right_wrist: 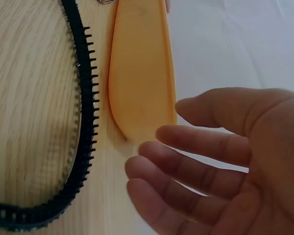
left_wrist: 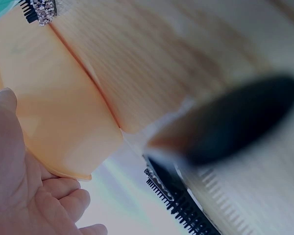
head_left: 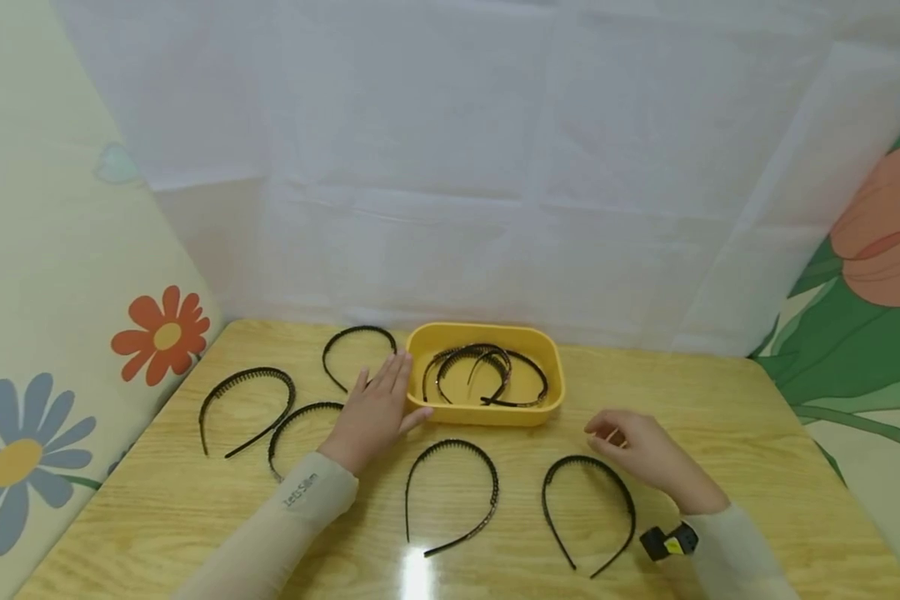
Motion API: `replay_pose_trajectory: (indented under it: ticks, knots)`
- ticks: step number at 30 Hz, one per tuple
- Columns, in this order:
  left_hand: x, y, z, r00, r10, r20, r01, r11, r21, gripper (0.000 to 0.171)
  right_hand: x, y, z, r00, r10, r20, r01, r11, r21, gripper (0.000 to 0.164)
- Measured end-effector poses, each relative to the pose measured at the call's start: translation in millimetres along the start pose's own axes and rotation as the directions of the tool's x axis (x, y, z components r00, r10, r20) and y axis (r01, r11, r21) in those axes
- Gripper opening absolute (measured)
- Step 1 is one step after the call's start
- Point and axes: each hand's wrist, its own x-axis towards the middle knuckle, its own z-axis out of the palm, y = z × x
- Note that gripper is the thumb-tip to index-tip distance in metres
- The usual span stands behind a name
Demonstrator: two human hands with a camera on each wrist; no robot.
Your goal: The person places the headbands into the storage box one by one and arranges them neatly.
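Observation:
A yellow plastic bin (head_left: 487, 414) stands at the back of the table with several black headbands (head_left: 468, 379) inside. My left hand (head_left: 375, 417) touches the bin's left end, fingers extended along its side and thumb at the front corner. In the left wrist view, that thumb lies against the yellow wall. To the right of the bin, my right hand (head_left: 637, 450) hovers with loosely bent fingers, holding nothing. Nearest to it is a toothed black headband (head_left: 630, 504) on the table, also large in the right wrist view. Another headband (head_left: 495, 483) lies in front of the bin.
On the left lie more black headbands: one at the far left (head_left: 292, 392), one partly behind my left forearm (head_left: 272, 450), one at the back (head_left: 326, 354). A white sheet (head_left: 450, 167) hangs behind the table; flowered cloths flank both sides.

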Motion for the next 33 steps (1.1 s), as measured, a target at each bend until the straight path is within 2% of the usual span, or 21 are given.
replay_pose_trajectory:
  ticks: [4,8,15,21,25,33]
  knots:
    - [0.5,0.1,0.7,1.000,0.006,0.004,-0.006,1.000,0.006,0.091,-4,6,0,0.997,0.029,0.068,-0.031,0.999,0.029,0.018]
    - [0.3,0.3,0.0,1.000,0.005,0.004,-0.005,1.000,0.004,0.091,-5,15,1,0.992,0.071,0.100,-0.077,0.996,0.055,0.020]
    - [-0.3,0.9,-2.7,1.000,0.004,0.008,-0.004,1.000,0.007,0.091,-8,29,3,0.989,0.087,0.119,-0.095,0.993,0.067,0.022]
    - [-1.8,0.4,-3.6,1.000,0.000,0.004,0.000,1.000,0.023,0.092,-10,33,5,0.984,0.084,0.159,-0.107,0.983,0.146,0.024]
    - [-2.4,0.8,-3.5,1.000,0.000,0.003,0.000,1.000,0.018,0.091,-10,34,6,0.979,0.087,0.182,-0.118,0.978,0.170,0.019]
    - [-2.0,2.3,-4.3,1.000,0.001,0.007,-0.001,1.000,0.007,0.091,-12,33,5,0.980,0.093,0.176,-0.123,0.978,0.170,0.011]
